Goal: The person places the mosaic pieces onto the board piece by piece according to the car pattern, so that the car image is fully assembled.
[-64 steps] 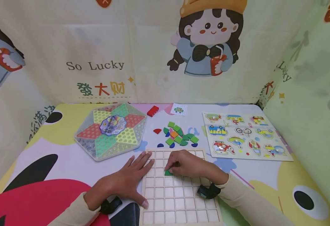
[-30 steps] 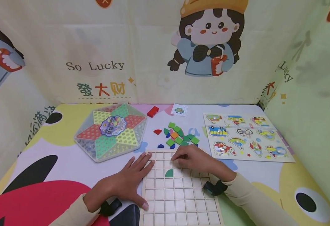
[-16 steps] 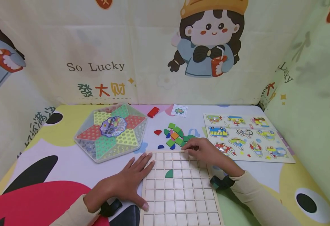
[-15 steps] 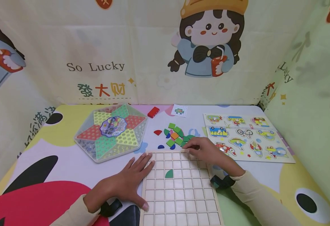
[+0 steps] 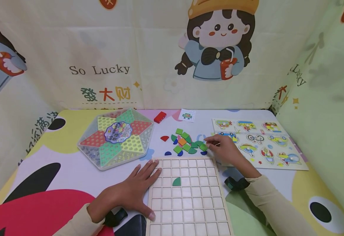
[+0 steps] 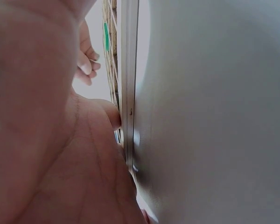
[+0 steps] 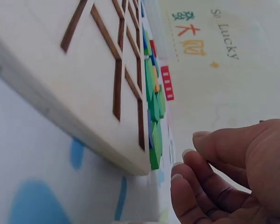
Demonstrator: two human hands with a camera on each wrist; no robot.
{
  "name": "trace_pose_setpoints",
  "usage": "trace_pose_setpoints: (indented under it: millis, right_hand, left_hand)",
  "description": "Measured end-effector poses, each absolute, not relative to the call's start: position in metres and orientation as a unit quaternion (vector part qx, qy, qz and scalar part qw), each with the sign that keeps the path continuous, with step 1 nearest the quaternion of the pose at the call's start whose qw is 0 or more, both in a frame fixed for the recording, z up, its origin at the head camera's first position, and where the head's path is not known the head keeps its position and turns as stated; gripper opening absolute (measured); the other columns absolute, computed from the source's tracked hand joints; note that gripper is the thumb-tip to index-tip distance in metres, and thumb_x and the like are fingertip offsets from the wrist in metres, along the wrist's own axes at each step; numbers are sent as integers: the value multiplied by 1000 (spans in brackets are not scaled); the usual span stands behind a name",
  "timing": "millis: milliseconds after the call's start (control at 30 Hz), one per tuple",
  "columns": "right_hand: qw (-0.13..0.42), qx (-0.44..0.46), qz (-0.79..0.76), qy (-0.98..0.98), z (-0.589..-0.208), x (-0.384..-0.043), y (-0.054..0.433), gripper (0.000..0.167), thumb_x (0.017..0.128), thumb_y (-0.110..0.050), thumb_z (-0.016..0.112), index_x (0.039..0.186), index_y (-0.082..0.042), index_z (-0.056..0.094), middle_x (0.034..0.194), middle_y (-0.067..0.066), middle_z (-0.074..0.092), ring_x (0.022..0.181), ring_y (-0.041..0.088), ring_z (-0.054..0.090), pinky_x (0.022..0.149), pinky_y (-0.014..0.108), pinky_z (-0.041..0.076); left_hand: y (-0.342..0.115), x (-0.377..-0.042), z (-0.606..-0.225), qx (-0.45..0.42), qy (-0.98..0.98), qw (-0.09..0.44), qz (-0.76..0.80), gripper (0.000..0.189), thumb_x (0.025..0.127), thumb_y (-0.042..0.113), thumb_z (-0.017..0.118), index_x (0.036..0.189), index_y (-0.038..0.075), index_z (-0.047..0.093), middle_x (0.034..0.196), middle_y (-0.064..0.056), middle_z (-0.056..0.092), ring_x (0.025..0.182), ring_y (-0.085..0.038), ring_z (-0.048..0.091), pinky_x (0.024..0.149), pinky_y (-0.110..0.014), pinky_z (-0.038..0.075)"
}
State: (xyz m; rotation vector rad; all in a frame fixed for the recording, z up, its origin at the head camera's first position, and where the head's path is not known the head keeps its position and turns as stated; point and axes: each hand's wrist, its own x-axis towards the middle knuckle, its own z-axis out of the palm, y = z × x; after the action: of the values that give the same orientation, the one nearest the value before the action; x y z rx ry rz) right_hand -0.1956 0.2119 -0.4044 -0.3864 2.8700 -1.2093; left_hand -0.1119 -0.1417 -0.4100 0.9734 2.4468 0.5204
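Note:
A wooden grid board (image 5: 186,193) lies in front of the person, with one green quarter-circle piece (image 5: 176,181) in one of its cells. Spread fingers of the left hand (image 5: 133,186) rest along the board's left edge. The right hand (image 5: 226,149) is at the right end of a pile of small pieces (image 5: 186,147), its fingertips close to a green square (image 5: 203,147). In the right wrist view, thumb and loosely bent fingers (image 7: 196,186) have nothing between them. The pile mixes green squares, green quarter circles, blue half circles and an orange square (image 5: 182,142).
A hexagonal Chinese checkers set (image 5: 116,139) stands at the left. Behind the pile are a red block (image 5: 160,117) and a pattern card (image 5: 187,115). A vehicle peg puzzle (image 5: 260,144) lies at the right, partly under the right hand. A red piece (image 5: 164,138) lies left of the pile.
The right hand has let go of the green quarter circle in a board cell. It has moved away and to the right, to the pile. The left hand stays put.

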Motion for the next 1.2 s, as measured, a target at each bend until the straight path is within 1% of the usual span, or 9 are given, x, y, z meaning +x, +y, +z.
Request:
trace_pose_setpoints:
  millis: [200, 367, 533, 633, 900, 1067, 1200]
  right_hand:
    - [0, -116, -391, 913, -407, -200, 214, 23, 92, -1, 64, 114, 2, 70, 110, 14, 68, 93, 26, 65, 80, 40, 52]
    - [30, -96, -392, 915, -410, -204, 210, 27, 93, -2, 63, 119, 3, 67, 113, 16, 66, 97, 26, 64, 82, 39, 52]
    - [45, -78, -381, 920, -410, -205, 205, 30, 91, -3, 65, 121, 4, 66, 110, 15, 67, 95, 25, 64, 82, 39, 52]
    - [49, -83, -377, 921, -410, -206, 204, 31, 90, -3, 67, 120, 4, 66, 106, 14, 67, 93, 25, 64, 80, 39, 52]
    - [56, -89, -369, 924, -411, -206, 204, 30, 88, -3, 69, 118, 3, 67, 104, 12, 64, 90, 23, 61, 77, 38, 51]
    - [67, -73, -351, 931, -411, -207, 202, 27, 89, -5, 69, 115, 2, 69, 103, 11, 65, 92, 23, 62, 79, 39, 50]
    - [71, -68, -342, 934, -409, -208, 201, 26, 90, -7, 69, 114, 2, 69, 103, 12, 65, 92, 24, 62, 79, 40, 50]
  left_hand:
    - [-141, -112, -409, 351, 888, 231, 189, 124, 64, 76, 70, 157, 14, 17, 163, -6, -4, 147, -28, -9, 111, -60, -3]
    - [-140, -112, -410, 348, 889, 233, 184, 124, 63, 76, 71, 157, 15, 17, 163, -5, -4, 147, -28, -9, 112, -59, -4]
    - [-139, -113, -411, 342, 892, 238, 175, 125, 63, 76, 72, 158, 17, 15, 163, -3, -6, 147, -25, -10, 112, -57, -5]
    - [-140, -113, -410, 342, 892, 238, 175, 126, 63, 76, 72, 158, 17, 15, 163, -3, -6, 147, -25, -10, 112, -57, -5]
    - [-141, -112, -409, 345, 892, 233, 179, 125, 63, 76, 71, 158, 16, 15, 163, -4, -5, 147, -26, -10, 112, -58, -4]
    - [-141, -112, -410, 350, 888, 231, 187, 124, 64, 77, 70, 157, 14, 17, 163, -6, -3, 147, -28, -8, 111, -60, -3]
    - [-141, -113, -409, 349, 889, 232, 182, 124, 64, 76, 70, 157, 15, 16, 163, -6, -4, 147, -27, -9, 112, -58, -4]
